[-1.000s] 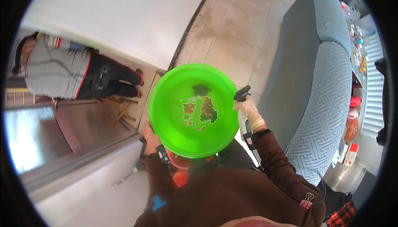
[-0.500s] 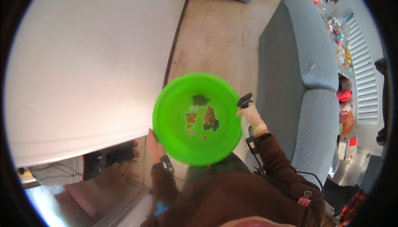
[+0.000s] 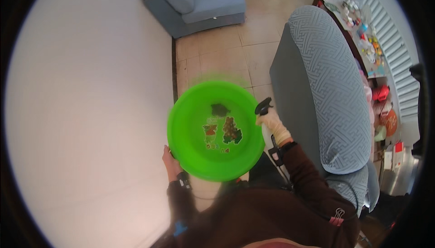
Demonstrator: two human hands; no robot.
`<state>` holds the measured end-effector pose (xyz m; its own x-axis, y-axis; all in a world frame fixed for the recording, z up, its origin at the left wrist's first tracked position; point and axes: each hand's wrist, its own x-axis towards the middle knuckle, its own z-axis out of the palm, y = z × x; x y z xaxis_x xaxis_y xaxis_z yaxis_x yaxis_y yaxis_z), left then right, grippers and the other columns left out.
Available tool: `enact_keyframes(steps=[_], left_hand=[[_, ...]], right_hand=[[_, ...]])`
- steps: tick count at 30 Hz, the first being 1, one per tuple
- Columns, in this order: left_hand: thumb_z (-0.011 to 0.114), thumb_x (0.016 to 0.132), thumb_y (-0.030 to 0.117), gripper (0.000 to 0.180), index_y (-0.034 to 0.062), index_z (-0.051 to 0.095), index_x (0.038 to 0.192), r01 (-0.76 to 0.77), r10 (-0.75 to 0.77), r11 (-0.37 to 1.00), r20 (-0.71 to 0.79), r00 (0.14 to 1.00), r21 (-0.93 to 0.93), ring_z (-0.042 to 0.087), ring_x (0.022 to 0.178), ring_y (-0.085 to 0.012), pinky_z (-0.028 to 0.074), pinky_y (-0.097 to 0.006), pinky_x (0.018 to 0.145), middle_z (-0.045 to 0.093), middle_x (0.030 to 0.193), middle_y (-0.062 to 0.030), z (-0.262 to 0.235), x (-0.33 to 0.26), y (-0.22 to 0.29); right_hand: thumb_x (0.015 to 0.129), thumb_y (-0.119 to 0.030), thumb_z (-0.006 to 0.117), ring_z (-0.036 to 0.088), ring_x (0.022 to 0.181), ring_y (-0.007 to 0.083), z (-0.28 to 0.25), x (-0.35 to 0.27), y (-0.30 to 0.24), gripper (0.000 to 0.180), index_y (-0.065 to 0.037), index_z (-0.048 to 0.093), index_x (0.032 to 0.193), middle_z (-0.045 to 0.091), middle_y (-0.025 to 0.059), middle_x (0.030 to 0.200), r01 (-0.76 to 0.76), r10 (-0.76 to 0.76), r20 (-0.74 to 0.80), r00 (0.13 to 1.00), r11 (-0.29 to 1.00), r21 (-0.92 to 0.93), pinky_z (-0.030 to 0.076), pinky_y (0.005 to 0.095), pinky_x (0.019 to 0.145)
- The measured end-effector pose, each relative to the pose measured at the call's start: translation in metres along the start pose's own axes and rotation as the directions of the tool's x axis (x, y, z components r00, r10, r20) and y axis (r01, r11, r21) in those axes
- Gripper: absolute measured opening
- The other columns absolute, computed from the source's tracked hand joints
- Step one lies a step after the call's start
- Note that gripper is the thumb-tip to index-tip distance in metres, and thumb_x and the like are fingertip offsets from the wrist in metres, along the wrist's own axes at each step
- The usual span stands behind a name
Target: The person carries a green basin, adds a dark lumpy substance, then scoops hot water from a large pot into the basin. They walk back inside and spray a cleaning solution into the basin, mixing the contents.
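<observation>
A round bright green basin (image 3: 195,159) is held up in front of my body, its open side facing up. Fruit pictures and coloured lettering are printed on its bottom, and a dark patch (image 3: 220,109) shows near the far side; I cannot tell whether it is print or a cloth. My left hand (image 3: 171,164) grips the basin's rim at the near left, fingers partly hidden beneath it. In a pale glove, my right hand (image 3: 274,124) is closed round a spray bottle with a black trigger head (image 3: 263,106), right against the basin's right rim.
A white wall (image 3: 90,103) runs along my left. To the right stands a grey-blue sofa (image 3: 335,89) with a patterned cover, and ahead is another grey-blue sofa (image 3: 213,3). Behind the right sofa, a table (image 3: 340,14) carries bags and small items. Tiled floor (image 3: 222,53) lies between.
I have moved forward along the wall: the far sofa is nearer and the right sofa has shifted back. The basin and spray bottle stay in my hands.
</observation>
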<state>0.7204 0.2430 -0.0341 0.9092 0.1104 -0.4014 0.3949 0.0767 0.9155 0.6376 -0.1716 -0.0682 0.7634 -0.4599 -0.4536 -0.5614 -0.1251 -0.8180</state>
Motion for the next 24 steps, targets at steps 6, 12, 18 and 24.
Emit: enact_keyframes(steps=[6, 12, 18, 24], left_hand=[[0.037, 0.100, 0.036, 0.046, -0.0037, 0.057, 0.110, 0.130, -0.141, 0.973, -0.044, 0.989, -0.190, 0.057, 0.092, -0.0181, 0.046, -0.028, 0.082, 0.061, 0.102, -0.0124, 0.160, 0.181, 0.055], [0.036, 0.100, 0.035, 0.044, -0.0032, 0.057, 0.109, 0.034, -0.030, 0.999, 0.099, 0.995, -0.035, 0.057, 0.095, -0.0184, 0.046, -0.029, 0.084, 0.060, 0.104, -0.0120, 0.320, 0.345, 0.110], [0.036, 0.100, 0.032, 0.041, -0.0026, 0.056, 0.109, 0.143, -0.124, 0.986, 0.191, 0.974, -0.089, 0.056, 0.098, -0.0174, 0.045, -0.028, 0.086, 0.060, 0.104, -0.0105, 0.450, 0.503, 0.134], [0.037, 0.100, 0.030, 0.038, -0.0019, 0.054, 0.113, -0.027, -0.014, 0.993, 0.339, 0.941, 0.118, 0.055, 0.101, -0.0199, 0.045, -0.032, 0.090, 0.058, 0.110, -0.0107, 0.547, 0.555, 0.179]], right_hand=[[0.051, -0.020, 0.075, 0.063, 0.088, 0.0354, -0.054, 0.254, -0.097, 0.051, 0.004, 0.061, 0.095, 0.064, 0.0223, 0.093, -0.055, 0.062, 0.099, 0.993, 0.996, -0.063, 0.049, 0.0382, 0.077], [0.049, -0.018, 0.076, 0.063, 0.088, 0.0342, -0.093, 0.436, -0.144, 0.052, 0.002, 0.062, 0.095, 0.065, 0.0204, 0.093, -0.111, 0.111, 0.018, 0.994, 0.993, 0.032, 0.049, 0.0382, 0.077], [0.050, -0.015, 0.077, 0.064, 0.091, 0.0326, -0.144, 0.556, -0.190, 0.055, 0.002, 0.063, 0.100, 0.066, 0.0180, 0.093, -0.127, 0.128, -0.168, 0.977, 0.992, 0.019, 0.050, 0.0369, 0.079], [0.050, -0.014, 0.075, 0.063, 0.081, 0.0267, -0.186, 0.591, -0.195, 0.041, 0.001, 0.064, 0.086, 0.065, 0.0139, 0.082, -0.168, 0.251, -0.373, 0.893, 0.956, 0.242, 0.049, 0.0370, 0.075]])
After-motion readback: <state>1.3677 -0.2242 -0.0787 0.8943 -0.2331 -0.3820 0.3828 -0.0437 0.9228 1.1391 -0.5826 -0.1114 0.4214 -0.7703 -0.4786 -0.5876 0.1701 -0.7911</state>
